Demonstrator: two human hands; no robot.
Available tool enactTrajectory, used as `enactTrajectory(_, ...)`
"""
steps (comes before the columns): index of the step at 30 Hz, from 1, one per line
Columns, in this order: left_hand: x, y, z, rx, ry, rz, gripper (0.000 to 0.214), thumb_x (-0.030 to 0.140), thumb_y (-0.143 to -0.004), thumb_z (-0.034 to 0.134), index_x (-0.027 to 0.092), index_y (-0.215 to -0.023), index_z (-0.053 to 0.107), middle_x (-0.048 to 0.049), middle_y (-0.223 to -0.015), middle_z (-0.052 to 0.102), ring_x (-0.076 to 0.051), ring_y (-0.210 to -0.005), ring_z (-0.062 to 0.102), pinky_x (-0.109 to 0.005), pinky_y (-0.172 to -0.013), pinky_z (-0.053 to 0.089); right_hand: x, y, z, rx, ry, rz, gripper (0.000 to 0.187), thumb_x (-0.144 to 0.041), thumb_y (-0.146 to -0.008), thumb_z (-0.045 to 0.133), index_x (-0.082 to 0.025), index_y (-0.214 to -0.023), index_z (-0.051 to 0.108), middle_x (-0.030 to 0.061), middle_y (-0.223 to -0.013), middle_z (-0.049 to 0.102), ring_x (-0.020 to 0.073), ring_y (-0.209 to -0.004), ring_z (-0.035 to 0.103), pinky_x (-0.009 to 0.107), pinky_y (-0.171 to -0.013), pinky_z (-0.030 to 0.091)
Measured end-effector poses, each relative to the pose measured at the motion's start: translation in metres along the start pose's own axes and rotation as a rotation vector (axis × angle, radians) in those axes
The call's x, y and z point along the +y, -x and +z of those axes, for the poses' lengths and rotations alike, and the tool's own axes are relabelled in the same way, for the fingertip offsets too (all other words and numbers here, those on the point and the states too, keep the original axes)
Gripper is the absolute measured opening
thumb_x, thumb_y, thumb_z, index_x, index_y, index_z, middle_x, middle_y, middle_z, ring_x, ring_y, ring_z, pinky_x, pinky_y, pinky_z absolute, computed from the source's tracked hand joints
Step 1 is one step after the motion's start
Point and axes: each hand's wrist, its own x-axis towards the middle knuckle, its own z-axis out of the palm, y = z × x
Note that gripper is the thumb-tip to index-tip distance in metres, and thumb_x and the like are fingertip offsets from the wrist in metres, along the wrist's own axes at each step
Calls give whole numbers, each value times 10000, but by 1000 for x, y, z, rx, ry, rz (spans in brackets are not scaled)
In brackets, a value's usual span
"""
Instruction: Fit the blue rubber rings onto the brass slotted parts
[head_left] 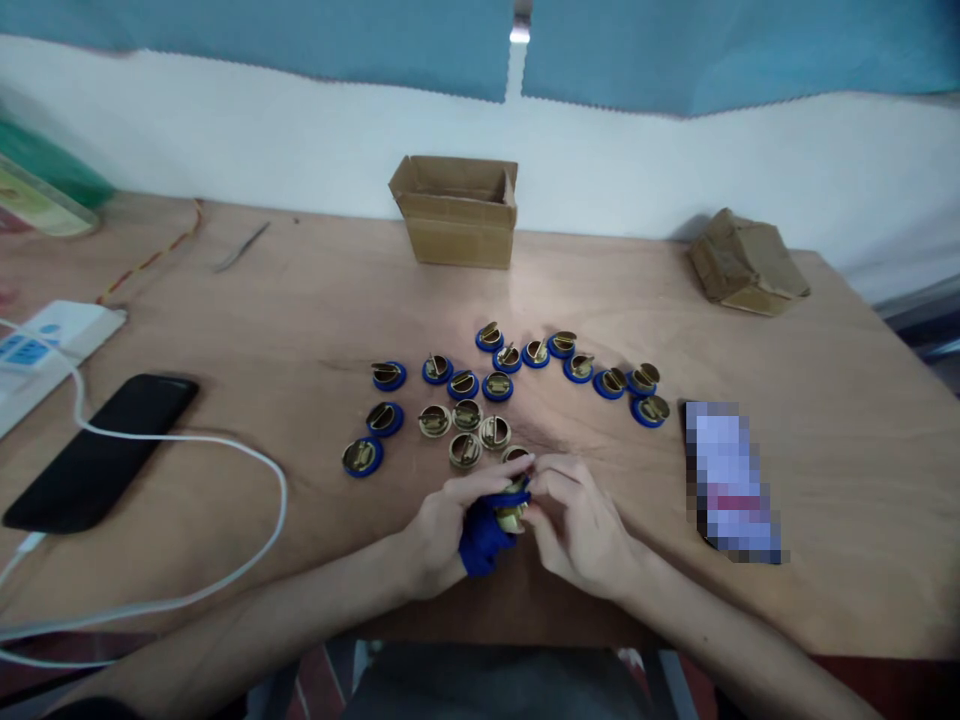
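Note:
My left hand (437, 530) is closed around a bunched strip of blue cloth (484, 548) at the table's near edge. Thumb and fingers of my right hand (592, 535) pinch a gold-coloured round metal clasp (511, 518) against that cloth. Fingertips hide part of the clasp. Just beyond my hands lie several bare clasps, one a gold ring-shaped clasp (465, 450) with a bar across it. Around these sit several more with blue cloth round their rims, such as a blue-rimmed clasp (363, 457) at left and another blue-rimmed clasp (649, 410) at right.
An open cardboard box (459, 235) stands by the wall, and a crumpled carton (750, 265) sits back right. To the right lies a phone with a lit screen (731, 480). On the left are a black phone (105, 450), a white cable (281, 490), a power strip (56, 345) and tweezers (244, 247).

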Motion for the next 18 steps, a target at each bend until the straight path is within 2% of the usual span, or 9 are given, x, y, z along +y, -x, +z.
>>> enactTrajectory(3,1,0,3,48,22,-60,570,120,-954,630,297,-1435,379,-138,-1458,600,-238,-1291,640,-360,-987,615,0,-2,0,0,1,11,177,-173,-968,546,-182,-1144,525,127,-1044,659,251,-976,690,389,-799,637)
enactTrajectory(5,0,-1,1,26,18,-65,536,150,-974,604,322,-1430,383,-137,-1485,575,-246,-1317,619,-381,-997,609,1,-3,0,4,-11,-7,166,-176,-974,539,-180,-1139,524,136,-1067,659,257,-984,690,405,-803,637)
enactTrajectory(8,0,-7,-8,-44,-79,38,580,185,-951,648,297,-1459,392,-169,-1561,477,-304,-1419,508,-498,-1101,526,2,-3,-1,-11,-49,-11,107,-167,-979,524,-191,-1083,531,148,-1118,676,260,-1041,701,407,-835,641)
enactTrajectory(11,3,-17,-22,-82,-307,166,613,124,-904,687,222,-1458,446,-204,-1579,432,-307,-1425,498,-461,-1100,530,2,-2,-3,-47,-83,45,71,-167,-1008,497,-201,-1061,531,143,-1163,701,243,-1096,715,380,-863,648)
enactTrajectory(14,6,-23,-30,-72,-476,239,623,55,-881,675,200,-1451,469,-197,-1523,504,-280,-1362,565,-435,-1070,554,3,0,-4,-34,-59,67,108,-176,-1036,467,-201,-1120,529,137,-1165,721,231,-1082,734,368,-857,660)
enactTrajectory(18,1,-20,-29,-51,-406,183,574,81,-879,689,211,-1403,494,-177,-1402,631,-271,-1278,641,-440,-1021,579,3,1,-5,-26,90,-32,114,-188,-1035,501,-187,-1121,575,145,-1099,743,246,-1011,756,373,-854,663)
